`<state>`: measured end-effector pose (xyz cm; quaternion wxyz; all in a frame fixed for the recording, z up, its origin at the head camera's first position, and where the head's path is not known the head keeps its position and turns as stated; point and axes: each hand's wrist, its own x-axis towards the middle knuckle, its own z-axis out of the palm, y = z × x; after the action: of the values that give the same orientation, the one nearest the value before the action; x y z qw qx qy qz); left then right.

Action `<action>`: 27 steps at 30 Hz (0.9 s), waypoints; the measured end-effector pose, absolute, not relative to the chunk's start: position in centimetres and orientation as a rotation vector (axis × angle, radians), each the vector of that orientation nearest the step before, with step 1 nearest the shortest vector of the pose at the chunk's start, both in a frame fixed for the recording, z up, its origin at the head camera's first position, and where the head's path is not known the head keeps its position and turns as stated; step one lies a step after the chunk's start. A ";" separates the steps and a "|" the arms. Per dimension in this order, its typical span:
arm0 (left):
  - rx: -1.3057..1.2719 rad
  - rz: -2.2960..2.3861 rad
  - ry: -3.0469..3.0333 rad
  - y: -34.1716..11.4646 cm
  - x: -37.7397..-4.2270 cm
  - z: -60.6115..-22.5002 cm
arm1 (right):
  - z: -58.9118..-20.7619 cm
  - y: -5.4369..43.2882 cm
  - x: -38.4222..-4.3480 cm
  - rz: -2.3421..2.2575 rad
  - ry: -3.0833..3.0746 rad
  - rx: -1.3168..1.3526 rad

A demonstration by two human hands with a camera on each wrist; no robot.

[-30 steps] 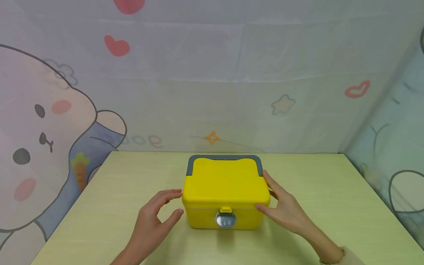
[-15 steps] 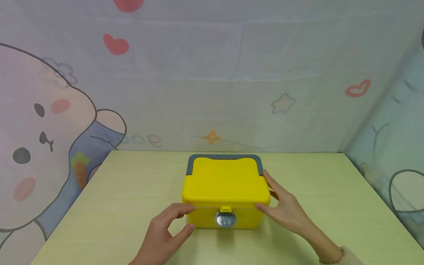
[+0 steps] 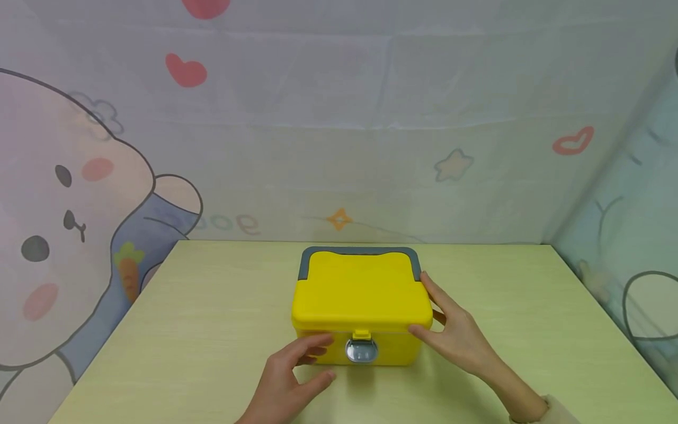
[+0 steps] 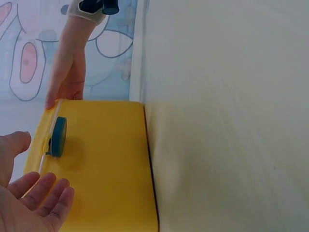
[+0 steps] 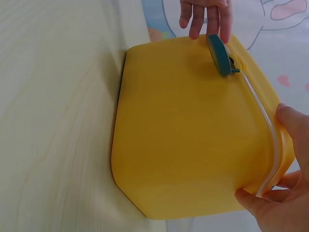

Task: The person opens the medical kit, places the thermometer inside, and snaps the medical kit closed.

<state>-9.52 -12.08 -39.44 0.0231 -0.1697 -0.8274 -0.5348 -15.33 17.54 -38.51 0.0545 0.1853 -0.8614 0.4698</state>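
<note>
A yellow storage box (image 3: pixel 362 294) with a grey-blue handle (image 3: pixel 360 251) folded around the back of its lid sits on the table, lid down. On its front hangs a round grey-blue latch (image 3: pixel 362 351), tilted outward in the right wrist view. My right hand (image 3: pixel 459 338) grips the box's right front corner at the lid's edge, thumb on the front and fingers along the side. Just left of the latch is my left hand (image 3: pixel 288 374), thumb and fingers spread apart, holding nothing. In the left wrist view its fingers (image 4: pixel 44 193) lie before the front panel; contact cannot be told.
The pale wooden table (image 3: pixel 222 294) extends on both sides of the box. Behind it hangs a light cloth backdrop (image 3: pixel 371 118) printed with a cartoon animal, hearts and stars. Another printed cloth (image 3: pixel 635 235) borders the right side.
My left hand has moved from the box's left side rightward and toward me, to in front of the box near the latch. My right hand and the box stay in place.
</note>
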 end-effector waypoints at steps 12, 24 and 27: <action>-0.478 -1.751 -2.555 -10.5 -9.8 -40.7 | -38.6 17.5 -15.3 1.448 -2.595 0.570; -0.315 -1.918 -2.501 -9.1 -10.0 -41.0 | -38.6 17.4 -15.3 1.450 -2.599 0.552; -0.267 -1.967 -2.490 -8.9 -10.1 -40.9 | -38.7 17.4 -15.4 1.446 -2.596 0.551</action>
<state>-10.14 -8.87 -40.88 -0.0215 -0.0840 -0.7818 -0.6175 -15.37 17.40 -38.67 0.0598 0.1822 -0.8574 0.4777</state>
